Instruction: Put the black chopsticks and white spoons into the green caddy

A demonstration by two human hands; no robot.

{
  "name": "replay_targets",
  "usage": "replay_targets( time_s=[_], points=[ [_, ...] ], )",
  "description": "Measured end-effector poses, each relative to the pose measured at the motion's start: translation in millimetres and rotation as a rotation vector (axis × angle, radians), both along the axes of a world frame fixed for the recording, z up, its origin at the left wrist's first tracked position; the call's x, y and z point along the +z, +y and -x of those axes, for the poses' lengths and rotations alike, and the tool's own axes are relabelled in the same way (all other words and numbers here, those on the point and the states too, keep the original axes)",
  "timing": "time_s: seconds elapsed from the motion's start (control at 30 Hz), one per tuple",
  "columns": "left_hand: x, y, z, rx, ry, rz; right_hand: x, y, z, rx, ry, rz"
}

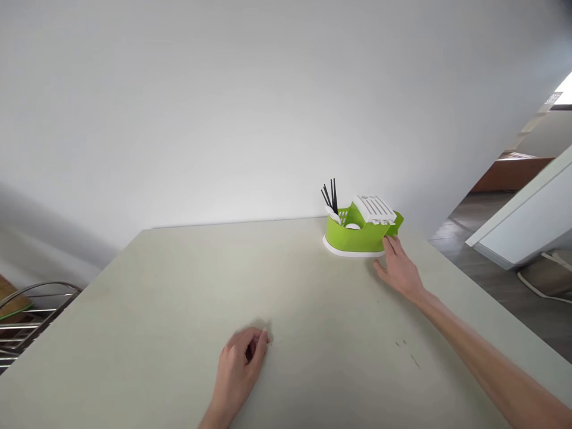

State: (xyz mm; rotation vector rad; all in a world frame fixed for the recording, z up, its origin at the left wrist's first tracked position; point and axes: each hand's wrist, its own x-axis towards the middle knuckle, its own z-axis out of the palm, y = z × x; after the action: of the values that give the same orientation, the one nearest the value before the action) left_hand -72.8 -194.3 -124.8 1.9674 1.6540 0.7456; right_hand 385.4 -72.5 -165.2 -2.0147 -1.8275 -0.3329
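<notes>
With the tabletop [179, 310] as the clock, here's the green caddy [353, 238] between one and two, close to the wall [250, 167], black chopsticks [335, 196] poking up at its left end, white slotted cover [374, 208] on its right! And there's the right hand [401, 273] at half past two, fingers spread, tips seemingly against the near right end, thumb wide: looks like contact for positioning, no full grip yet. Over at eight o'clock, the left hand [236, 369] sits well apart, fingers curled narrow to the thumb, nothing visibly held. Shifting the caddy would call for steady, low pressure, sparing those loose chopsticks a rattle!
</notes>
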Motion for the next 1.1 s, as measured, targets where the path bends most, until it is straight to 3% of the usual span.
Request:
replay_targets(
  time_s=[0.43, 1.1],
  points=[
    [5.4, -1, -1, -0.017, 0.014, -0.005, 15, -41, 80, 0.028, 0.074, -0.053],
    [0.3, -1, -1, -0.010, 0.019, 0.006, 20, -92, 209, 0.211, 0.308, -0.162]
  ],
)
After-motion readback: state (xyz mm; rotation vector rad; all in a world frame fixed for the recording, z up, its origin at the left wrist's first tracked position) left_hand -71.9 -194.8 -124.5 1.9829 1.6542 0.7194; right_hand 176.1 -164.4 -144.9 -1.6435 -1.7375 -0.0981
